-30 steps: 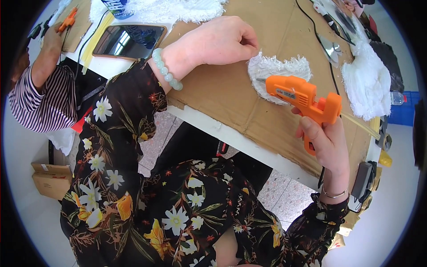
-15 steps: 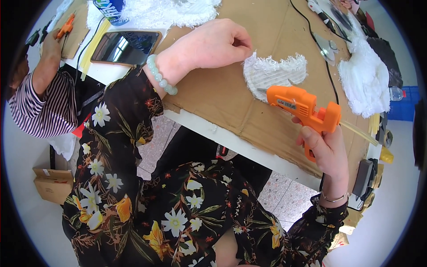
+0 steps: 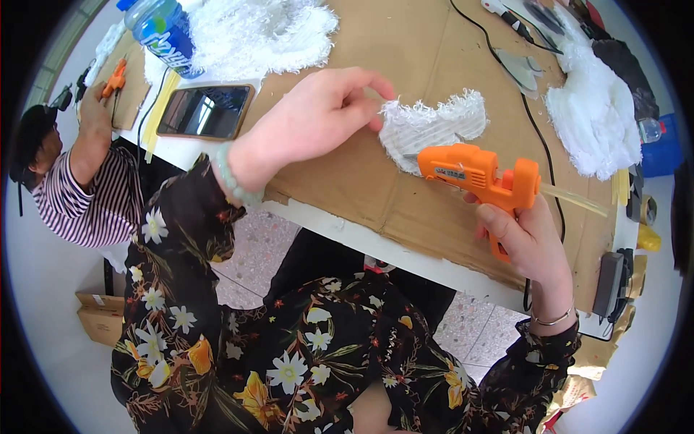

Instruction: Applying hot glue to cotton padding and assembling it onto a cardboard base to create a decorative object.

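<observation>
My right hand (image 3: 522, 235) is wrapped round the handle of an orange hot glue gun (image 3: 463, 168), with a pale glue stick (image 3: 578, 201) poking out of its back. The nozzle points left, over the lower edge of a curved piece of white fluffy fabric (image 3: 405, 130); I cannot tell whether it touches. That piece lies on the cardboard with its ribbed side up and shaggy fringe along the top. Beside its upper left end is my left hand (image 3: 314, 116), fingers bent and apart, nothing visible between them.
Brown cardboard (image 3: 347, 177) covers the white table. A phone (image 3: 205, 112), a blue-labelled bottle (image 3: 163, 36) and white shaggy fabric (image 3: 260, 32) are at the left. A black cord (image 3: 536, 130), scissors (image 3: 522, 71) and a white bundle (image 3: 594, 123) lie right. Another person (image 3: 87, 173) works at far left.
My left hand's thumb and finger have parted from their pinch at the fabric's edge. The view has shifted a little, and the glue gun stays by the fabric's lower edge.
</observation>
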`<control>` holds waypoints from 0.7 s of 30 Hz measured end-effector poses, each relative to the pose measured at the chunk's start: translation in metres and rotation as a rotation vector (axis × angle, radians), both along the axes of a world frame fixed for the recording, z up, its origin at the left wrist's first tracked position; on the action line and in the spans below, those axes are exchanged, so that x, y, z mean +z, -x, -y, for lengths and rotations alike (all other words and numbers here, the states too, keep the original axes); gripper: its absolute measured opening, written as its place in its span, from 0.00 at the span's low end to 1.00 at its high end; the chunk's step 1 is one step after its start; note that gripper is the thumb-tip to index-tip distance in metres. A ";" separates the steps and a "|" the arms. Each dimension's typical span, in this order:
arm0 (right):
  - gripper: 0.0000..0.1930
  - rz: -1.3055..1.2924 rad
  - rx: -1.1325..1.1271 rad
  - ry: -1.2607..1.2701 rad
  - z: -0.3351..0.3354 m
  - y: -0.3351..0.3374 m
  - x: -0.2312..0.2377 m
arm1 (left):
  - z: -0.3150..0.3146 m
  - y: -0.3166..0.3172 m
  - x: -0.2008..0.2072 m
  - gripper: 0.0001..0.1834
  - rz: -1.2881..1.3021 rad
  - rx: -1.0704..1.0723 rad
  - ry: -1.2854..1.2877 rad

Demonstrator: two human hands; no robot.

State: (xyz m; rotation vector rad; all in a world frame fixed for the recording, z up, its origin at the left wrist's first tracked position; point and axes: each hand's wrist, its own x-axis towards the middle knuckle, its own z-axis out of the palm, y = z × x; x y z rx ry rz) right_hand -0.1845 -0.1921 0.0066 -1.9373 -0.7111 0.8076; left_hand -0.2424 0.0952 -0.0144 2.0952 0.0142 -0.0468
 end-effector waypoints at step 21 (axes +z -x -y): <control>0.20 -0.080 0.017 -0.021 0.009 -0.011 -0.019 | 0.005 -0.007 -0.014 0.19 0.360 -0.010 -0.202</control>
